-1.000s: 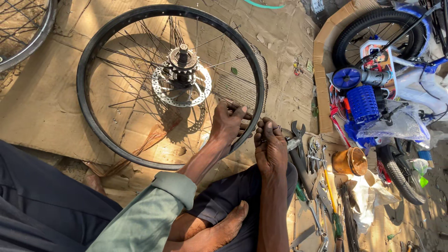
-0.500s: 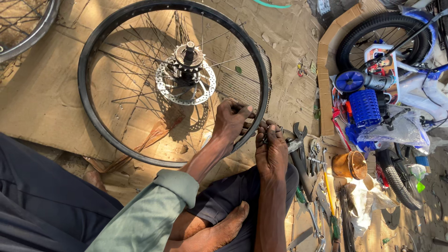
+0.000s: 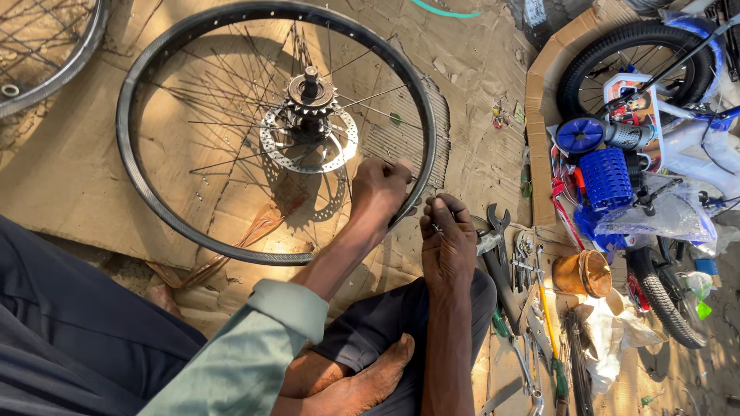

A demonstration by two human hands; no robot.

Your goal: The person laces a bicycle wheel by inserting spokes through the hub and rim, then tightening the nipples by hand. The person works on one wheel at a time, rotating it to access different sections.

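Both hands meet at the wheel rim (image 3: 154,208): left hand (image 3: 379,192) grips it, right hand (image 3: 447,239) pinches something small.

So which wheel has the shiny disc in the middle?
The big bare black wheel lying flat on the cardboard, where the left hand rests. Its hub carries a silver disc. The small wheel at right wears a tyre.

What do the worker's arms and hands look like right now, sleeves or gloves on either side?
No gloves: both hands are bare. The left hand comes from a forearm bare up to a pale green sleeve, pushed back with a folded cuff. The right hand and its forearm are bare as far as the frame shows; no sleeve, watch or ring is visible there.
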